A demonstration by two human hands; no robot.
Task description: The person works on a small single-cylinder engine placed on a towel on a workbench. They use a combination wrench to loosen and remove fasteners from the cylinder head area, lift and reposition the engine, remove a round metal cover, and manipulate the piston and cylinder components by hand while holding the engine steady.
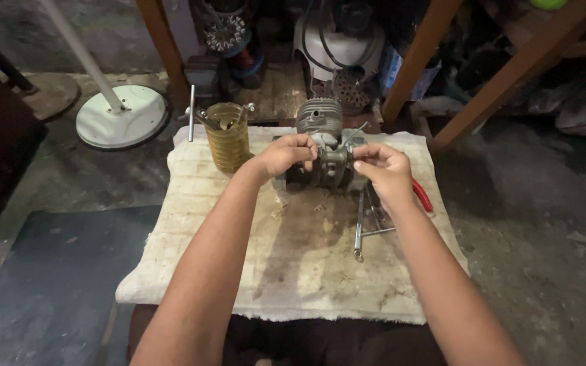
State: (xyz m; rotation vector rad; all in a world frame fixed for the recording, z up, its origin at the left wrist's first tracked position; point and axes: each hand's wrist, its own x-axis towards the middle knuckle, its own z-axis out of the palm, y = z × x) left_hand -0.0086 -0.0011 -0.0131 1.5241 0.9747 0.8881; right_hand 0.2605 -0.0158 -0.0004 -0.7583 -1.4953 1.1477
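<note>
Both hands work the small engine [323, 152] on the stained cloth [293, 271].
Left hand [286, 154] grips the engine's near side; right hand [382, 169] pinches a thin rod [355, 133] beside it: steady the engine firmly.

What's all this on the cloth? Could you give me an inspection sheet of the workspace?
Surface: stained pale cloth over a low stand.
Job's things: small grey engine with finned cylinder, at the cloth's far edge.
Clutter: amber ribbed cup holding tools; long metal tools; red-handled pliers.
Grips: left hand and right hand both on the engine.
Cables: nothing seen.
Surroundings: white round base, wooden frame legs, dark mat.
</note>
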